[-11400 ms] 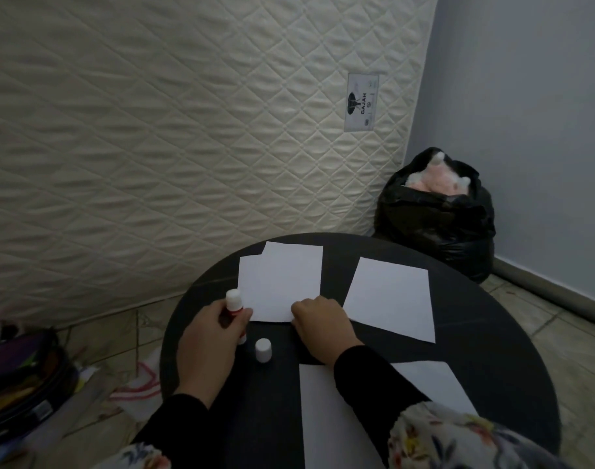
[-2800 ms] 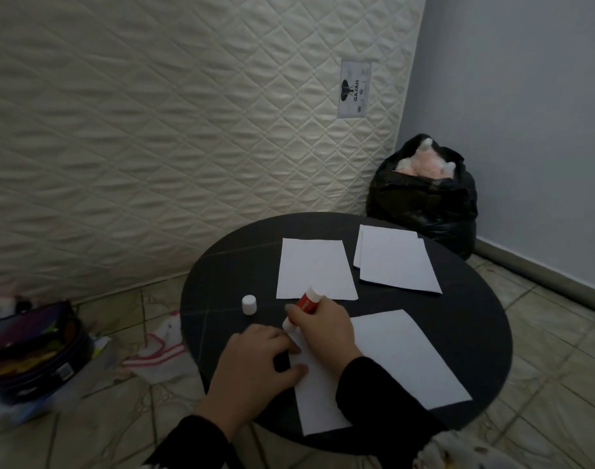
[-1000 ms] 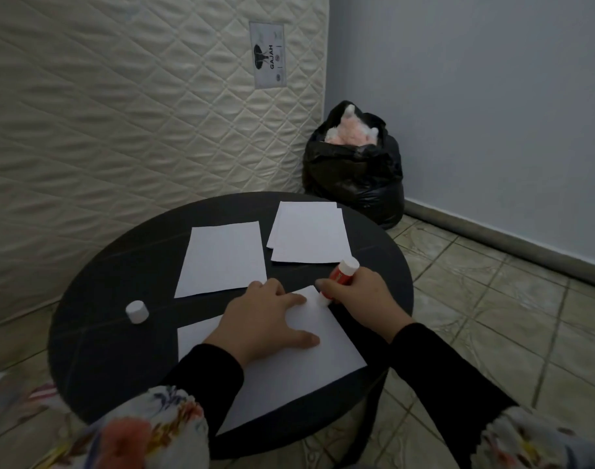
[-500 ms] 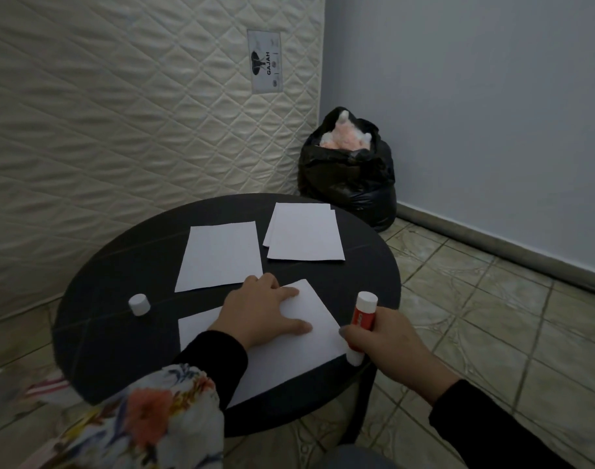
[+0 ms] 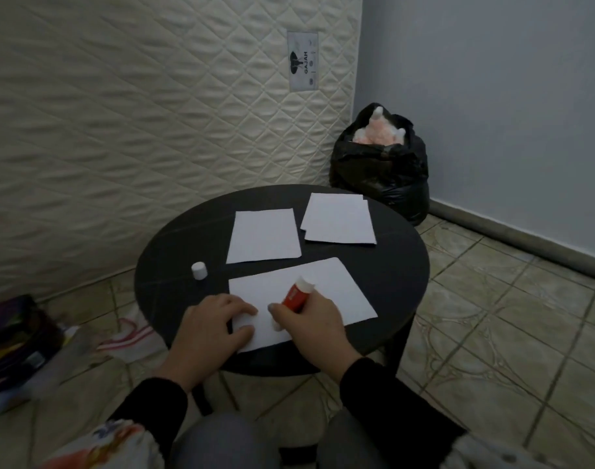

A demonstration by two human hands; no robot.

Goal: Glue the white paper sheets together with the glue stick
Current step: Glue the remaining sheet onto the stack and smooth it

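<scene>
A white paper sheet (image 5: 326, 291) lies nearest me on the round black table (image 5: 401, 265). My left hand (image 5: 211, 328) presses flat on its near left corner, fingers spread. My right hand (image 5: 311, 324) grips the red and white glue stick (image 5: 297, 294), tilted, its lower end down on the same sheet. The glue stick's white cap (image 5: 199, 269) stands alone to the left on the table. Farther back lie a single white sheet (image 5: 264, 235) and a small stack of white sheets (image 5: 338, 219).
A quilted mattress (image 5: 137, 113) leans against the wall behind the table. A full black rubbish bag (image 5: 380, 170) sits in the corner. A dark pouch with things (image 5: 15, 346) and a cloth (image 5: 130, 340) lie on the tiled floor at the left.
My right hand has brought the glue stick from the sheet's right edge back over to its near left part. My left hand has slid toward the near left corner. The view has turned left.
</scene>
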